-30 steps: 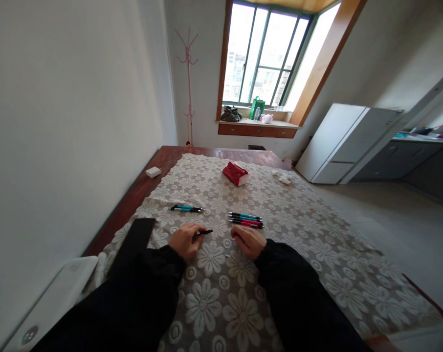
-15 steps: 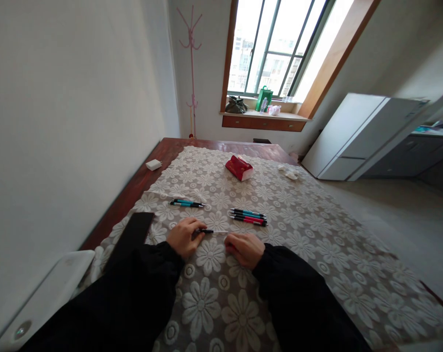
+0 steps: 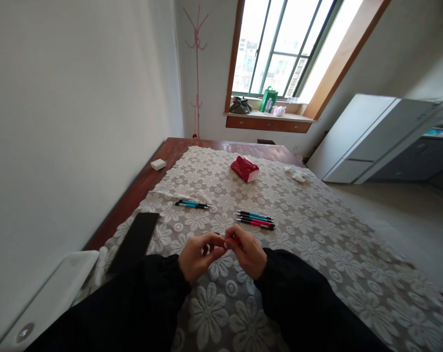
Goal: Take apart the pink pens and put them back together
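My left hand [image 3: 202, 256] and my right hand [image 3: 246, 252] meet low over the table, fingertips touching. A red pen barrel [image 3: 237, 240] shows in part between the closed fingers of my right hand. My left thumb and forefinger pinch together at its end; whatever is between them is too small to make out. Just behind the left fingers a dark pen part [image 3: 214, 233] peeks out, mostly hidden. Beyond my hands lie two teal-and-black pens [image 3: 192, 204] on the left. To the right, teal pens [image 3: 255, 215] lie alongside a red-and-black pen [image 3: 256, 223].
A patterned tablecloth [image 3: 302, 274] covers the wooden table [image 3: 141, 193]. A dark flat slab [image 3: 135, 242] and a white device [image 3: 49, 298] sit left, near the wall. Farther off are a red tissue pack [image 3: 245, 169], a white adapter [image 3: 158, 164] and crumpled tissue [image 3: 298, 176].
My hands have come together; before, they were apart, with a black pen part and thin refill between them. Red now shows in my right hand. The view has shifted slightly.
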### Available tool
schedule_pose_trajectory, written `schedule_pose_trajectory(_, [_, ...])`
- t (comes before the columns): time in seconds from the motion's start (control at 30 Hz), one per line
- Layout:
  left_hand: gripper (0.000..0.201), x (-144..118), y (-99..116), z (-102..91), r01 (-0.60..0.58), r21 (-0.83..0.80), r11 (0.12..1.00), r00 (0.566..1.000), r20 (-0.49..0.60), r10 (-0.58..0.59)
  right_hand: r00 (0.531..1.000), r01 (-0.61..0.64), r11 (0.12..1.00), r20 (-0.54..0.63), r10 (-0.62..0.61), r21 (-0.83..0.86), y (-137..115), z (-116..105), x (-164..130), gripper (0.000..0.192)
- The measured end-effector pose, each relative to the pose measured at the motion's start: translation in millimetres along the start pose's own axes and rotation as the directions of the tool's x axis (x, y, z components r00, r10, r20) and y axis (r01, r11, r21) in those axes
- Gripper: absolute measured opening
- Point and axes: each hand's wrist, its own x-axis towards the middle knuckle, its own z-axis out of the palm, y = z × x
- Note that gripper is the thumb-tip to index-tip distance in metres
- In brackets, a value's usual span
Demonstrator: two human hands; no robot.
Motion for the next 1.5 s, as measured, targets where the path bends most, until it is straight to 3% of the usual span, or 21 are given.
schedule_pose_trajectory(0.2, [0.021,1,-8,0.1,0.070,-0.082,0.994,0.992,-0.096,-0.078,0.991,0.074,0.997,-0.114,-0.075,-0.014,10,20,1,0.008])
schedule_pose_trajectory(0.37, [0.018,-1,-9,3.7,0.048,-0.111,0.993,0.989,-0.131,-0.063,0.993,0.095,0.995,-0.075,-0.096,-0.025,15,20,-4,0.008])
schedule_pose_trajectory(0.6, [0.010,1,0,-0.3,-0.057,-0.002,0.998,0.985,-0.164,0.056,0.999,0.041,0.998,-0.030,-0.043,-0.039,9,18,-10,0.006])
schedule_pose_trajectory(0.87, [0.003,-4,3,-4.0,-0.251,0.119,0.961,0.945,-0.183,0.270,0.988,0.142,0.989,-0.054,-0.144,-0.048,-1,14,-23,0.016])
schedule_pose_trajectory(1.13, [0.009,-6,3,-2.1,-0.342,0.144,0.929,0.922,-0.138,0.361,0.976,0.204,0.964,-0.035,-0.213,-0.172,-1,15,-18,0.012])
schedule_pose_trajectory(1.37, [0.009,-8,6,-5.1,-0.331,0.171,0.928,0.910,-0.203,0.362,0.979,0.199,0.964,-0.016,-0.205,-0.179,-5,11,-17,0.011])
schedule_pose_trajectory(1.5, [0.012,-9,5,-2.6,-0.364,0.178,0.914,0.902,-0.176,0.393,0.974,0.222,0.958,-0.008,-0.227,-0.180,-7,13,-18,0.024])
